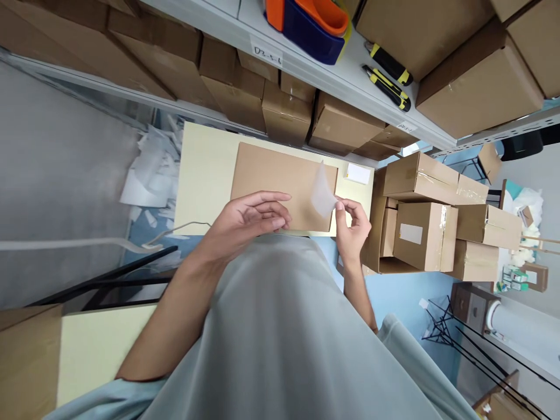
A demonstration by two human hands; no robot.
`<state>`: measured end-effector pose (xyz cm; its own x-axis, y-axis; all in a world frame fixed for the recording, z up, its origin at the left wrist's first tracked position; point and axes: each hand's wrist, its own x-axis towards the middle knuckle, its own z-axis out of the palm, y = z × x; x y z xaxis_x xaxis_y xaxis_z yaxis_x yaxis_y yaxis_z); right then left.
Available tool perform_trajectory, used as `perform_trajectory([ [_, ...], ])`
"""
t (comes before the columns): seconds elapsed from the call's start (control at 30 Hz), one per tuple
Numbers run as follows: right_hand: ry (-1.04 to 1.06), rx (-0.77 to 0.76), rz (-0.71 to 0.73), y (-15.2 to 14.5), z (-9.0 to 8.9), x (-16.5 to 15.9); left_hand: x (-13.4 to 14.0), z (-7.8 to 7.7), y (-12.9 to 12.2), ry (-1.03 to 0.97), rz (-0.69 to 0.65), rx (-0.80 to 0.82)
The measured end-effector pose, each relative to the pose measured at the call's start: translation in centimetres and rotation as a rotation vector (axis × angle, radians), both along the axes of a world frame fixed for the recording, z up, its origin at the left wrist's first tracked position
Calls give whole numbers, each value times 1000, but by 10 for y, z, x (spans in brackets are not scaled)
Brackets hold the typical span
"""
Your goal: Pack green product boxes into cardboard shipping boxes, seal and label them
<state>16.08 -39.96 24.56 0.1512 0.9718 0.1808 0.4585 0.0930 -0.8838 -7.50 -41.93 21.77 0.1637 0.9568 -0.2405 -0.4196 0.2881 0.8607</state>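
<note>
Between the thumb and fingers of my right hand (351, 229) I pinch one corner of a thin, whitish translucent sheet (322, 193). The sheet stands up, slightly curled, over the right end of a flat brown cardboard box (275, 175). My left hand (254, 219) holds nothing; its fingers are apart and hover over the near edge of the box. The box lies on a pale yellow tabletop (203, 175). Past its right end, near the far edge of the table, sits a small stack of white labels or cards (357, 174).
A shelf (306, 76) behind the table bears cardboard boxes, an orange and blue tape dispenser (312, 29) and two yellow and black box cutters (387, 76). Stacked cartons (420, 233) stand to the right. Crumpled white scraps (153, 169) lie left, beside a white cable (87, 245).
</note>
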Motion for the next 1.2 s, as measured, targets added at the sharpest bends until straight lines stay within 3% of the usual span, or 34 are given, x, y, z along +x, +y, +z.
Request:
perform_trajectory([
  [1.2,-28,65,17,-3,2,-21,-9,1,15,204,-44,1],
])
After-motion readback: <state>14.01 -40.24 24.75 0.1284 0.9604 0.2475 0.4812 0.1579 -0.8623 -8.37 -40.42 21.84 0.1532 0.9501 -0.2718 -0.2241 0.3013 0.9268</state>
